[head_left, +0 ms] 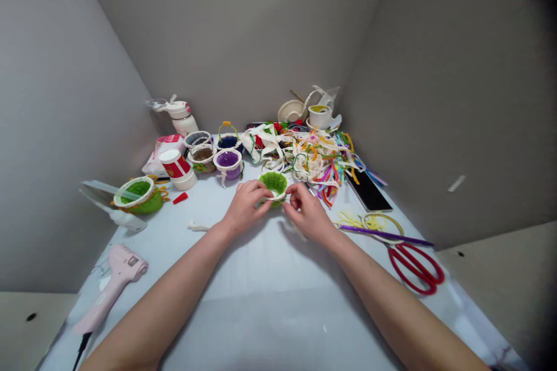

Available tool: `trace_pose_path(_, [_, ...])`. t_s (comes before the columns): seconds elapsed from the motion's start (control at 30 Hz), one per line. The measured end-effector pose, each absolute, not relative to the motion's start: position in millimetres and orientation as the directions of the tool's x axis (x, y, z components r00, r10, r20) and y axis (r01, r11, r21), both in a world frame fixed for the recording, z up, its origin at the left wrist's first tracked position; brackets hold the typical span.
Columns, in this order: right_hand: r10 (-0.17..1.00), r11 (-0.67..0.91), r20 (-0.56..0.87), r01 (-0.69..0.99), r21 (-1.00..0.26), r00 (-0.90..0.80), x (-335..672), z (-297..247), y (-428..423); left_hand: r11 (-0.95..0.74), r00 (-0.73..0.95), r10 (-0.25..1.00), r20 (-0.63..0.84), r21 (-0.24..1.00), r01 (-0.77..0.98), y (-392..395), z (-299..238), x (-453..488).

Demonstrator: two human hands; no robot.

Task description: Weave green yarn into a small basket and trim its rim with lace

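A small green basket [273, 180] is tilted toward me near the middle of the table, between my two hands. My left hand [247, 204] grips its left side, with the fingers reaching over the near rim. A strip of white trim [275, 197] runs along that near rim. On the right side, the thumb and forefinger of my right hand [307, 212] are pinched close to the rim, at the end of the trim. A loose pale tail of trim [298, 232] hangs below that hand. The fingertips partly hide where trim and rim meet.
A pink glue gun [114, 281] lies at left, beside a finished green basket [143, 194]. Small baskets, including a purple one [228, 165], stand behind. A heap of lace and pipe cleaners [313, 156], a phone [369, 190] and red-handled scissors [415, 269] lie right.
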State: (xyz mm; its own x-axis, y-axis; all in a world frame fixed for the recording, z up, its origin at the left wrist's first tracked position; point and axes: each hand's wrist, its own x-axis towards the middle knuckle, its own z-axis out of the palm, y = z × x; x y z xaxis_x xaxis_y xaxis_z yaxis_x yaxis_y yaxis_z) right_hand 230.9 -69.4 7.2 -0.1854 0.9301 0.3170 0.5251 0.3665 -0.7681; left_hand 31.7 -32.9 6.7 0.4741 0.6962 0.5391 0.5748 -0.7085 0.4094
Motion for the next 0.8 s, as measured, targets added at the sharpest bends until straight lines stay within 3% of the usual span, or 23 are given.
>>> trace_pose_path(0.17, [0.929,0.368,0.339,0.484,-0.794,-0.151,229.4,7.0,-72.6,-0.654,0.394,0.748,0.534,0.494,0.573,-30.0,4.1,34.0])
trace_pose_path(0.43, [0.85,0.479,0.526,0.468,-0.743,-0.035,222.7,16.7,-57.8,-0.556,0.246,0.829,0.502,0.688,0.466,-19.0,9.5,39.1])
trace_pose_path(0.8, [0.775,0.555,0.626,0.567,-0.609,-0.086,217.8,4.6,-43.9,-0.479,0.179,0.875,0.45,0.752,0.453,-12.6,11.0,38.4])
